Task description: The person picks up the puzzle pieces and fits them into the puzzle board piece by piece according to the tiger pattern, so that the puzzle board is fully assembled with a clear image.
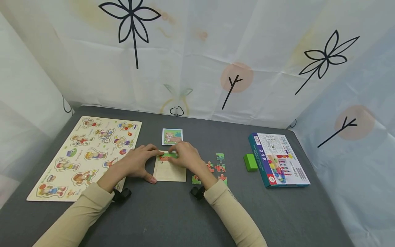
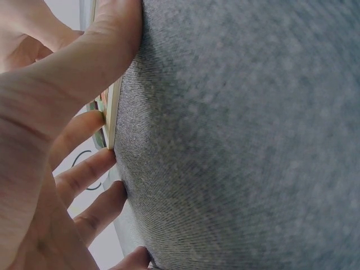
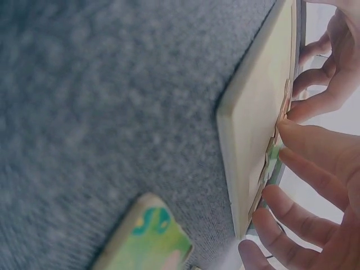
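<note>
A small pale wooden puzzle tray [image 1: 169,174] lies mid-table, with joined red and green jigsaw pieces [image 1: 164,158] along its far edge. My left hand [image 1: 139,161] steadies the tray from the left, its fingers fairly straight; the thumb rests at the near left corner and the forefinger touches the far left piece. Over the tray's far right part, my right hand [image 1: 186,156] pinches a green jigsaw piece [image 3: 274,159] between thumb and forefinger, low against the tray. Several loose jigsaw pieces [image 1: 220,167] lie right of the tray, some partly hidden by the right forearm.
Behind the tray lies a picture card [image 1: 172,136] with a brown animal on green. A large cream board [image 1: 66,171] with children's figures covers the left side. At right, a green block [image 1: 250,162] stands beside a flat blue box [image 1: 279,161]. White curtains border the table.
</note>
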`<state>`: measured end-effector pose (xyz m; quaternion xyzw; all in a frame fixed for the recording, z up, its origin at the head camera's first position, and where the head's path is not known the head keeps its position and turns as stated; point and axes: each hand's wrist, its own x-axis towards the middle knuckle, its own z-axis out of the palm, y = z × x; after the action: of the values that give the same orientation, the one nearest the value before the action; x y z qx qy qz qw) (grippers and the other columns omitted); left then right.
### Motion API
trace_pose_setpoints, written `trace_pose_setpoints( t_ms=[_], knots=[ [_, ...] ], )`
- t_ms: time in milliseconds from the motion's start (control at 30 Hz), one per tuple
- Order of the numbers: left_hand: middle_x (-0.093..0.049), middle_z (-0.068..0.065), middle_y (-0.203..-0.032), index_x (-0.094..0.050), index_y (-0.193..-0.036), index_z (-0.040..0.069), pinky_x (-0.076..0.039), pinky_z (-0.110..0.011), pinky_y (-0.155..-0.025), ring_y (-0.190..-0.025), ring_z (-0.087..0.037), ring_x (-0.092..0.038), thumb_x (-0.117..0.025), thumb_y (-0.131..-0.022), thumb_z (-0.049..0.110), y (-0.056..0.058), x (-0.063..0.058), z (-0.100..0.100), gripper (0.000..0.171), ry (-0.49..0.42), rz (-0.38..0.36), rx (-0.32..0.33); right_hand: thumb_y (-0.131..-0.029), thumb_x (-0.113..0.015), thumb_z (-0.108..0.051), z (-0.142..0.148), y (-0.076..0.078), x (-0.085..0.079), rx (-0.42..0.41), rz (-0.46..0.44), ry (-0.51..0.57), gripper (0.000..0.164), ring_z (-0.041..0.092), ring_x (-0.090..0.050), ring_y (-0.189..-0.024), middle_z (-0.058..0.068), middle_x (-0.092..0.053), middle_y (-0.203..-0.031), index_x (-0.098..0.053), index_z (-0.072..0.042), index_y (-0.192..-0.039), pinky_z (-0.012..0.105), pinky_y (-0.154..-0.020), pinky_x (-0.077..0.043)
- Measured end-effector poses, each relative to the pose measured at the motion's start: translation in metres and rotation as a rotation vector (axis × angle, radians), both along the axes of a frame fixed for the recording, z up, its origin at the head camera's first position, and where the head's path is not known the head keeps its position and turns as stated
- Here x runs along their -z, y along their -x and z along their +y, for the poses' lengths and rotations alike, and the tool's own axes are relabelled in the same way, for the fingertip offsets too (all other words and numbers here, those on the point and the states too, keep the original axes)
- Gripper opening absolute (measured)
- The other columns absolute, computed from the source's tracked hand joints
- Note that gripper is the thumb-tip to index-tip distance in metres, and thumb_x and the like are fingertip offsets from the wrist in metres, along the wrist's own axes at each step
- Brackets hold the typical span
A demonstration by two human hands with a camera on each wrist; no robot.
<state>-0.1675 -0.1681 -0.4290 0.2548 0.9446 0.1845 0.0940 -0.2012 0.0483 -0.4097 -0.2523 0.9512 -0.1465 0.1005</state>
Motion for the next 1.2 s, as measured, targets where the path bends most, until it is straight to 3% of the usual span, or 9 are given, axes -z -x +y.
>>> trace_pose_setpoints(
  t_ms=[333, 567, 800, 1100, 1200],
  knots=[
    [-0.055, -0.012, -0.14, -0.059, -0.144, 0.016, -0.048, -0.066, -0.089, -0.122, -0.037, -0.055, -0.091, -0.063, 0.061, -0.0002, 0.0002, -0.0007, 0.099, 0.003, -0.003, 0.001, -0.095, -0.074, -0.031, -0.0017, -0.0022, 0.0005, 0.002, 0.0, 0.017, 0.027, 0.008, -0.044, -0.065, 0.002, -0.076, -0.086, -0.078, -0.019, -0.119, 0.022, -0.051, -0.032],
    [-0.055, -0.011, -0.14, -0.059, -0.144, 0.017, -0.047, -0.067, -0.091, -0.124, -0.036, -0.054, -0.092, -0.063, 0.06, -0.0001, -0.0006, -0.0005, 0.098, 0.002, 0.002, -0.009, -0.093, -0.077, -0.029, -0.0036, -0.0048, 0.0001, 0.024, 0.0, 0.036, 0.024, 0.011, -0.06, -0.078, 0.003, -0.077, -0.116, -0.08, -0.018, -0.114, 0.02, -0.052, -0.038],
    [-0.055, -0.011, -0.14, -0.059, -0.144, 0.017, -0.047, -0.067, -0.091, -0.124, -0.036, -0.054, -0.092, -0.063, 0.059, -0.0013, -0.0032, 0.0004, 0.098, -0.001, -0.004, -0.008, -0.094, -0.075, -0.027, -0.0049, -0.0067, 0.0005, 0.027, -0.001, 0.03, 0.022, 0.008, -0.052, -0.071, 0.006, -0.075, -0.116, -0.081, -0.017, -0.112, 0.019, -0.05, -0.038],
    [-0.056, -0.012, -0.138, -0.057, -0.146, 0.017, -0.049, -0.064, -0.087, -0.12, -0.038, -0.056, -0.091, -0.063, 0.061, -0.0006, -0.0019, 0.0002, 0.1, -0.008, 0.004, 0.013, -0.094, -0.076, -0.027, -0.005, -0.0069, -0.0013, 0.024, -0.016, 0.042, 0.022, 0.013, -0.059, -0.081, 0.006, -0.074, -0.114, -0.081, -0.017, -0.113, 0.019, -0.052, -0.041],
    [-0.056, -0.012, -0.138, -0.055, -0.147, 0.019, -0.05, -0.062, -0.086, -0.119, -0.037, -0.057, -0.091, -0.063, 0.061, -0.0014, -0.0016, 0.0, 0.101, -0.007, 0.012, 0.022, -0.094, -0.076, -0.027, -0.004, -0.0055, -0.0009, 0.013, -0.024, 0.062, 0.022, 0.01, -0.058, -0.078, 0.004, -0.077, -0.118, -0.081, -0.017, -0.113, 0.019, -0.052, -0.041]
  ],
)
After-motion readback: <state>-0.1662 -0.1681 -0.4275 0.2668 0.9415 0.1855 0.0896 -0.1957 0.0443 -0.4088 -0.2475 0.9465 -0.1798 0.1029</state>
